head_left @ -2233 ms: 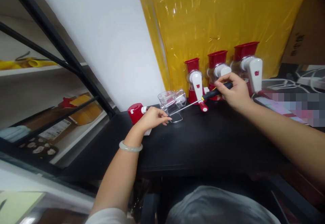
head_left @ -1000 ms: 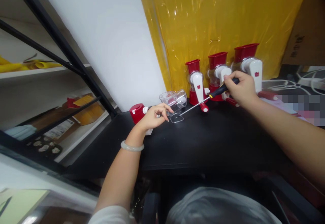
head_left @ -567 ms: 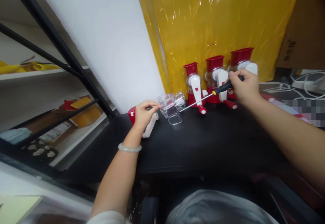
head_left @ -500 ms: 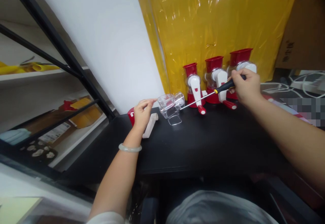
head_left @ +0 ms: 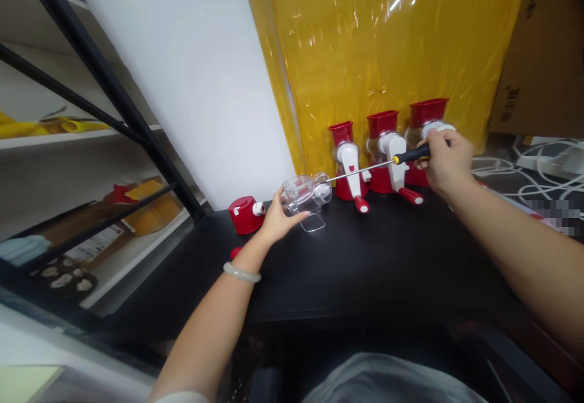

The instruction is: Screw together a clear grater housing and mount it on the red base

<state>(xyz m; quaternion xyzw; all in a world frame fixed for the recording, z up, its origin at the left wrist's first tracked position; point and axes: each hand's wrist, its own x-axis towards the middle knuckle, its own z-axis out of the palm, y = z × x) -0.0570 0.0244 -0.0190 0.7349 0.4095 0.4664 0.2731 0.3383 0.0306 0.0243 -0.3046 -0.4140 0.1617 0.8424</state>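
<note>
1. Head view shows the left hand (head_left: 279, 220) on the black surface (head_left: 365, 263), its grip closed around the near end of a clear plastic housing (head_left: 303, 195) that lies on its side
2. A clear loop-shaped foot of the housing rests on the surface just right of the left fingers
3. The right hand (head_left: 444, 161) is raised above the surface, its grip closed on the black and yellow handle of a screwdriver (head_left: 387, 164)
4. The metal shaft of the screwdriver runs left and slightly down from the handle, and its tip sits at the far end of the clear housing
5. Three red and white grinders (head_left: 387, 153) stand upright in a row at the back of the surface, against a yellow plastic sheet (head_left: 365, 44); the screwdriver shaft crosses in front of them
6. A red cap (head_left: 241, 214) with a small white part sits on the surface just left of the left hand
7. A pale bracelet (head_left: 241, 273) circles the left wrist
8. White cables (head_left: 524, 165) lie at the far right, beyond the right hand
9. A black metal shelf frame (head_left: 114, 95) stands at the left
</note>
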